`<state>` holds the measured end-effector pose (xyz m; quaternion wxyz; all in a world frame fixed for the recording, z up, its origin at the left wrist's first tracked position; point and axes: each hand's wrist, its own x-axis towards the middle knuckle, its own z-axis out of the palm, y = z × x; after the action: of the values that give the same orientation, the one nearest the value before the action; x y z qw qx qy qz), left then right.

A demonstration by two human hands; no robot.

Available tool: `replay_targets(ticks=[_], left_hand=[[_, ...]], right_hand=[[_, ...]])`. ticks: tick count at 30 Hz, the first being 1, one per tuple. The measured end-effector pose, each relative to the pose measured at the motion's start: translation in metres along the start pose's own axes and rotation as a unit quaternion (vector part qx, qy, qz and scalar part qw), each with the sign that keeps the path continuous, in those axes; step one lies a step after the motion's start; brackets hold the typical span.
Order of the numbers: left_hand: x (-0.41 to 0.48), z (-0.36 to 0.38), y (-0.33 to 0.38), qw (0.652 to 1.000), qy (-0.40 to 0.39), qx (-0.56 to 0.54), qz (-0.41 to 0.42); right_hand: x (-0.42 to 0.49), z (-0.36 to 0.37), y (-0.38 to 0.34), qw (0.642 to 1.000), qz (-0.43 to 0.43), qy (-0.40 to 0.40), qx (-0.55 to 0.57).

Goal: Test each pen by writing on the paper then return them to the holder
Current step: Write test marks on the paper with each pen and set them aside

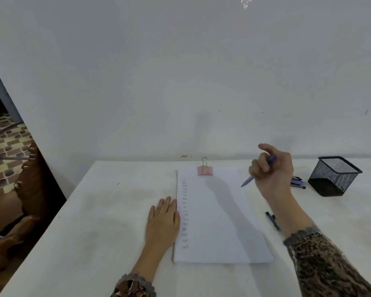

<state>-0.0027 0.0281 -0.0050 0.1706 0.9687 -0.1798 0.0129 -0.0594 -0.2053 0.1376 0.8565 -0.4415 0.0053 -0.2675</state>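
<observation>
Gripping a blue pen in the right hand, fingers curled round the barrel, forefinger crooked upward, tip slanting down and left, clear of the sheet. Raised above the white table, just off the far right corner of the paper, with the forearm in a patterned sleeve reaching in from the near right. Lying flat with the left hand, fingers straight and together, on the table at the paper's left edge, touching that edge beside a column of handwritten "Test" lines. Clamped at the paper's far edge by a pink binder clip. Standing far right, well apart from the paper: a black mesh holder. Lying between raised hand and holder, a few pens, partly hidden behind the hand; nearer, just beside the right forearm, 1 black pen on the table.
</observation>
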Motion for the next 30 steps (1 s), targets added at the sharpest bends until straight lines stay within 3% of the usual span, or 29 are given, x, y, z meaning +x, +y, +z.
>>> replay_targets(ticks=[5,9,15,22,27,30], left_hand=[[-0.001,0.0,0.0,1.0,0.002,0.005,0.003],[-0.001,-0.001,0.0,1.0,0.004,0.003,0.003],[0.0,-0.001,-0.001,1.0,0.0,0.005,0.008],[0.0,0.001,-0.001,1.0,0.004,0.006,0.011],[0.0,0.0,-0.002,1.0,0.008,0.01,0.018],[0.0,0.0,-0.001,1.0,0.003,-0.014,0.011]], right_hand=[[-0.027,0.003,0.053,0.958,0.106,0.016,0.265],[-0.055,0.002,0.104,0.917,0.248,0.094,0.297],[-0.091,0.006,0.13,0.935,0.311,0.1,0.136],[-0.105,0.01,0.133,0.962,0.272,0.014,0.001],[-0.113,0.015,0.133,0.967,0.174,-0.027,-0.182],[-0.121,0.011,0.14,0.957,0.096,0.0,-0.275]])
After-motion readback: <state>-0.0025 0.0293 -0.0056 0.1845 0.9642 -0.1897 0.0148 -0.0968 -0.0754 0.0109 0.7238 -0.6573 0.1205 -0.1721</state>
